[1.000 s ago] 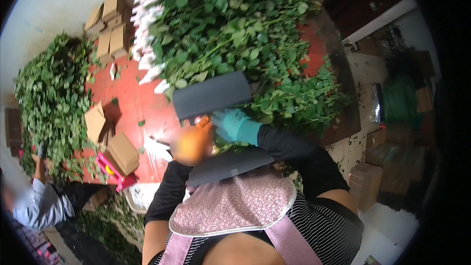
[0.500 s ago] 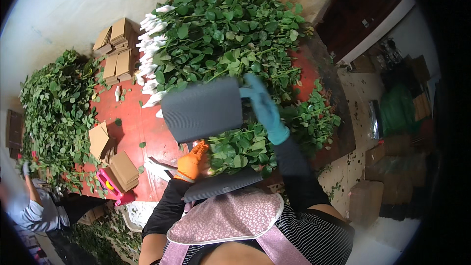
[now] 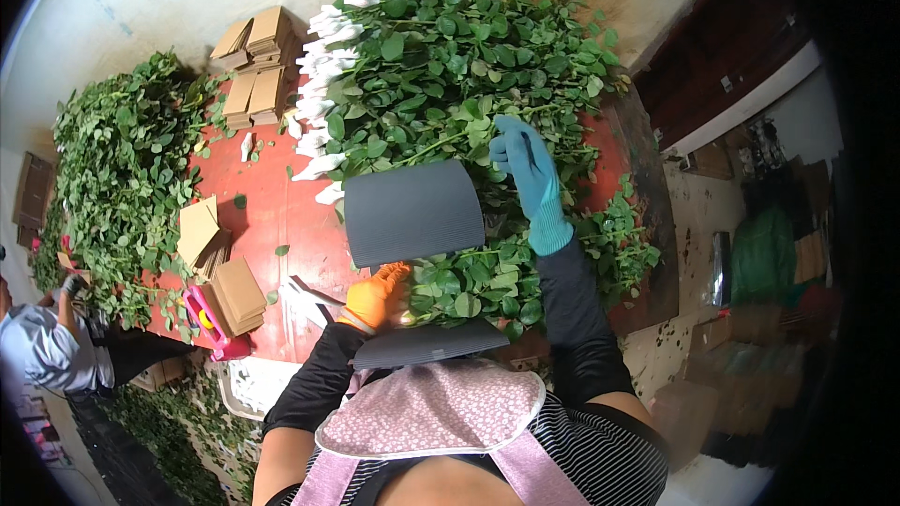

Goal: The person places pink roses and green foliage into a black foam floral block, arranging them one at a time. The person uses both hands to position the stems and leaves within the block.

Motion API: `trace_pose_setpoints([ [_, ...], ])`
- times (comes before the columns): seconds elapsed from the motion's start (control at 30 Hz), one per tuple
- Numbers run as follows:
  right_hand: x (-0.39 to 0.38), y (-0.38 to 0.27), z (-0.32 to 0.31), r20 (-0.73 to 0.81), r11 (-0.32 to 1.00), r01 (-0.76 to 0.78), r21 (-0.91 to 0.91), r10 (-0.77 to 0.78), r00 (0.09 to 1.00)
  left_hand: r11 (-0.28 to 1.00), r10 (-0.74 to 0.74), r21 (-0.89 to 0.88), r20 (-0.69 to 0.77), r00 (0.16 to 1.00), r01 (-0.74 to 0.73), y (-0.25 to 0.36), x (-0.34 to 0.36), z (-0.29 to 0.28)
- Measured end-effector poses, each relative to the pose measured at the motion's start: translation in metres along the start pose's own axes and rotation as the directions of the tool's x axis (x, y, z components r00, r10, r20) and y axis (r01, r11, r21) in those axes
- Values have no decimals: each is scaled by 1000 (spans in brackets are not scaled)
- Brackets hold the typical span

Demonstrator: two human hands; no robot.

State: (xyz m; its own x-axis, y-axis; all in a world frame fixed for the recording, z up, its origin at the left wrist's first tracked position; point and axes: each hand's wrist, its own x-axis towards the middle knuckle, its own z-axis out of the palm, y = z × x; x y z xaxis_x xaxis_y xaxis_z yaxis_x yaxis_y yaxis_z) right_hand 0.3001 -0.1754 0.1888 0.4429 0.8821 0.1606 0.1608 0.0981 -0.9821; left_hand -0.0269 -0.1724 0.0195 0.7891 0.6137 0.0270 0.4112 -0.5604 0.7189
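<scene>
My left hand (image 3: pixel 373 298), in an orange glove, is closed at the lower edge of a dark grey ridged flap (image 3: pixel 414 214); what its fingers hold is hidden. Beside it, leafy green stems (image 3: pixel 473 283) lie between this flap and a second dark flap (image 3: pixel 431 347) close to my body. My right hand (image 3: pixel 532 169), in a teal glove, is raised over the near right part of a big pile of leafy stems (image 3: pixel 478 66). Its fingers are curled in, and I cannot see whether anything is between them. White covered tips (image 3: pixel 323 84) line the pile's left side.
Stacked cardboard pieces (image 3: pixel 258 94) stand at the back left, and more cardboard (image 3: pixel 239 295) lies nearer beside a pink tool (image 3: pixel 214 320). Another leafy heap (image 3: pixel 131 159) covers the red table's (image 3: pixel 309 225) left end. A co-worker (image 3: pixel 56 342) is at the far left.
My right hand has left the flap's right edge, moving up and slightly right over the pile, its fingers now curled. My left hand stays by the flap. The whole view has shifted a little.
</scene>
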Motion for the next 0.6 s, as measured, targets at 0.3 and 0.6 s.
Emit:
trace_pose_setpoints([
  [0.3,-15,67,-18,283,833,-94,545,-77,956,971,236,77,-163,958,-226,-1,7,7],
  [0.6,-48,10,42,828,975,-153,159,-48,558,998,-55,-5,157,986,56,-18,5,10],
])
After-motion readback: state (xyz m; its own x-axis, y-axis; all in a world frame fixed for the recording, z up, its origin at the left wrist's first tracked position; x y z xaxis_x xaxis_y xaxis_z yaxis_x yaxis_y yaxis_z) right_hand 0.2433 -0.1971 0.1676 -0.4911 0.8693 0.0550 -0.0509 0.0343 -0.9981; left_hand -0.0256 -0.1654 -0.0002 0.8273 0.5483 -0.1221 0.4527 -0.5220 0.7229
